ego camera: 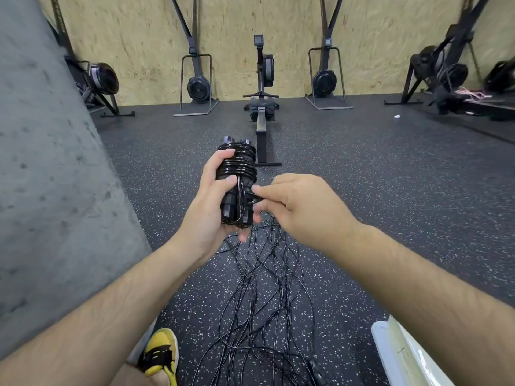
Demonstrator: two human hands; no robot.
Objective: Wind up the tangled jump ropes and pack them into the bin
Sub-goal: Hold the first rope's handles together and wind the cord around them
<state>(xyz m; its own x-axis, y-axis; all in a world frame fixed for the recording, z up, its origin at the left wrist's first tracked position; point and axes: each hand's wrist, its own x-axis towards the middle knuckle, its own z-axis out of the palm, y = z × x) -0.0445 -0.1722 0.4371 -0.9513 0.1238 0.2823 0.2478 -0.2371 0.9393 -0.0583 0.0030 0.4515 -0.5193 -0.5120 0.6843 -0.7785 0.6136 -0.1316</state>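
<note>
A gym: rowing machine [262, 87], speckled rubber floor [362, 176], plywood wall [237, 23].

The wound jump rope [237, 174] is seen in glossy black, and the loose ropes [259, 288] are black as well. The floor [362, 190] is coloured dark grey and flecked all over with white specks. The wall [237, 23] is shown in pale tan with a chipped-wood grain. The pillar [41, 162] is mottled grey. The shoe [161, 355] is marked yellow and black; the bin [404, 355] is whitish.
</note>
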